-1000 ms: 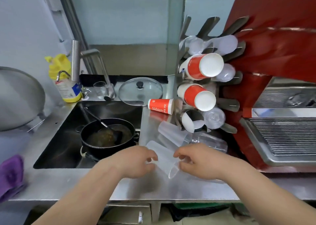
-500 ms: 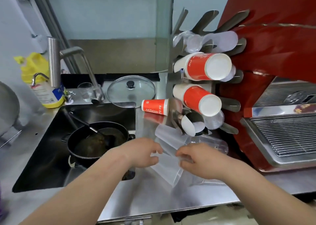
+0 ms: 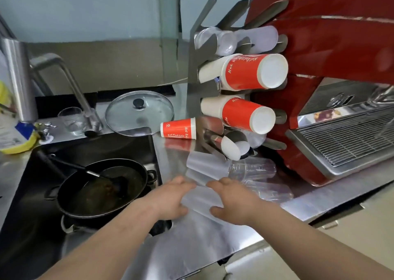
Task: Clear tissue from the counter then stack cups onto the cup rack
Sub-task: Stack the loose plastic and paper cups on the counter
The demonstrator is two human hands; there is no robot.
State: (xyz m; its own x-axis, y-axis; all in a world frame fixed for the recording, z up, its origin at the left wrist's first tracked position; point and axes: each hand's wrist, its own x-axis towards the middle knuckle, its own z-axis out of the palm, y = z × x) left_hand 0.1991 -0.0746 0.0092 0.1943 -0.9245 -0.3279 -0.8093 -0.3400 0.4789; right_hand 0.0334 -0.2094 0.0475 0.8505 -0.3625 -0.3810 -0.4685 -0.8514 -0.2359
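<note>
Head view, looking down on a steel surface beside a sink that holds a dark pan. A red machine fills the right side. Against it stands the cup rack, its pegs already carrying two red paper cups and some clear ones higher up. I judge the task partly done: I see no tissue on the surface, but cups are left to rack. One red cup lies on its side near the rack's foot, and clear plastic cups lie toppled in front of it. My left hand and right hand both grip a frosted plastic cup lying between them, fingers curled around its sides. The clear cups overlap and blur, so I cannot count them. A yellow bottle is cut off at the left edge.
</note>
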